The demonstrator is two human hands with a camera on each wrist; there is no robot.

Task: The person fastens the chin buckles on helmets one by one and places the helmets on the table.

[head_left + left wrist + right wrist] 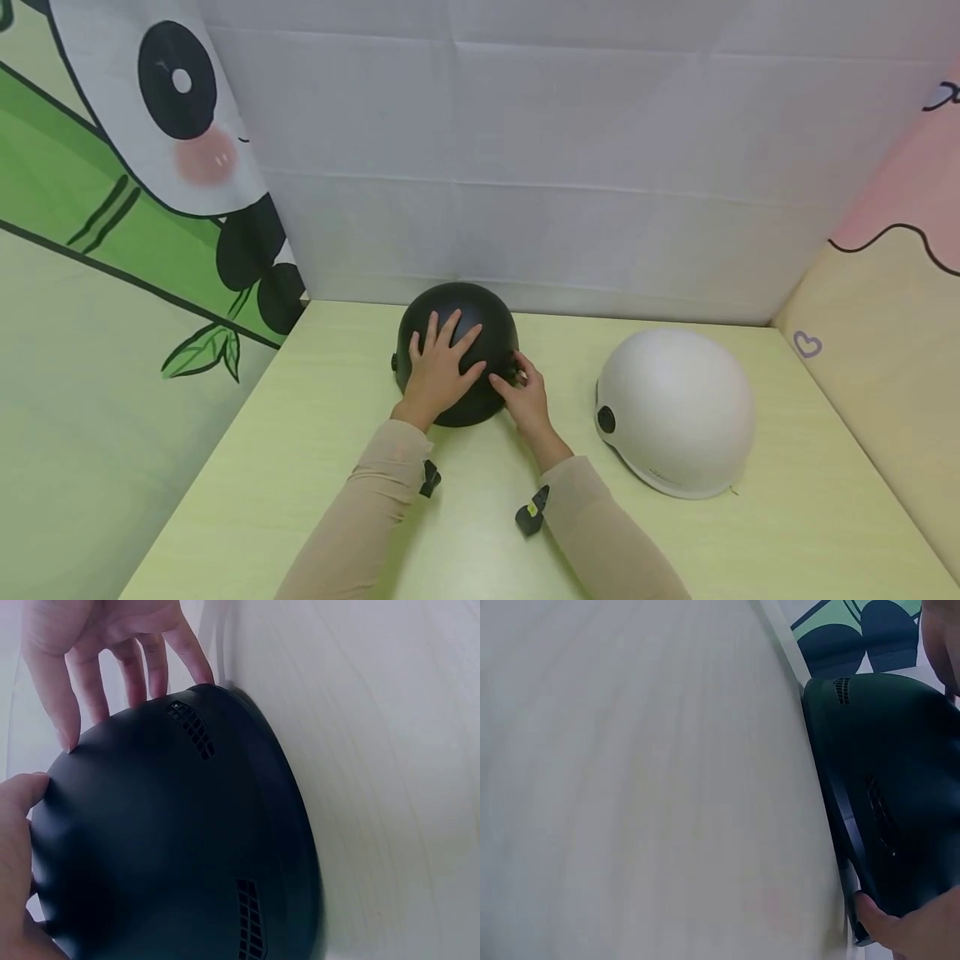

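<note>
A black helmet (495,321) sits dome up on the table, close to the back wall. My left hand (438,375) lies over its dome with fingers spread, and in the left wrist view part of that hand (19,862) shows at the lower left. My right hand (525,400) holds the helmet's right side, thumb on the shell and fingers round toward the edge. The right wrist view has a fingertip of the right hand (907,930) against the rim, near a small gap above the table. Mesh-covered vents (195,731) mark the shell's front. The helmet's inside is hidden.
To the right, a white helmet (678,408) with a black round side fitting rests on the pale table (465,542). A white cloth wall (525,167) stands behind, with printed cloth walls at left and right. Small black devices (530,517) hang at my wrists.
</note>
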